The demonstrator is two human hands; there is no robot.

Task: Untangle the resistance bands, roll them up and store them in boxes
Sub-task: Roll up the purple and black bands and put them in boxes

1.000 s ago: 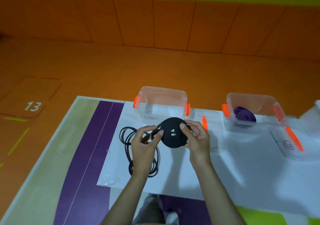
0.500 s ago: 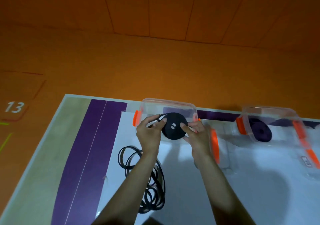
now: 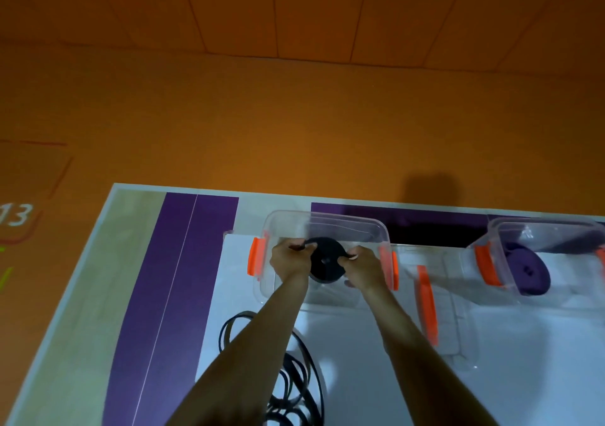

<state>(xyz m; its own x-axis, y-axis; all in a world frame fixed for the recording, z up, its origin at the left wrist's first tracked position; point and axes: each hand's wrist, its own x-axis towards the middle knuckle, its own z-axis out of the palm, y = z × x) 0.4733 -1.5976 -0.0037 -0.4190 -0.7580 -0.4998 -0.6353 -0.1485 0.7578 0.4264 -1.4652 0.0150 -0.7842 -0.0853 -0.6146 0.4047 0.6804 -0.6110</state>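
Change: a second ago the black roll [image 3: 325, 263] was held up in front of the boxes. Now both hands have carried it forward and down inside the walls of the clear box [image 3: 327, 221].
Meaning for the task: I judge this band is untangled and rolled, and it is being stored. What remains is to let go without the coil springing loose.
Left hand [image 3: 289, 262]: it reaches over the near wall of the box, and its fingers [image 3: 296, 245] curl round the left edge of the roll.
Right hand [image 3: 363, 267]: it mirrors the left, its fingers [image 3: 352, 255] pinching the roll's right edge. Neither hand is spread open.
Black roll: it is gripped between the two hands, low in the box. I cannot tell whether it already touches the bottom.
Still to do: the loose black bands [image 3: 294, 383] lie tangled on the surface [image 3: 425, 393], under the forearms.
Already stored: the purple roll [image 3: 527, 271] sits in the second box [image 3: 540, 229], well to the right.
Lid [image 3: 425, 301]: it lies on the surface, just right of the clear box.
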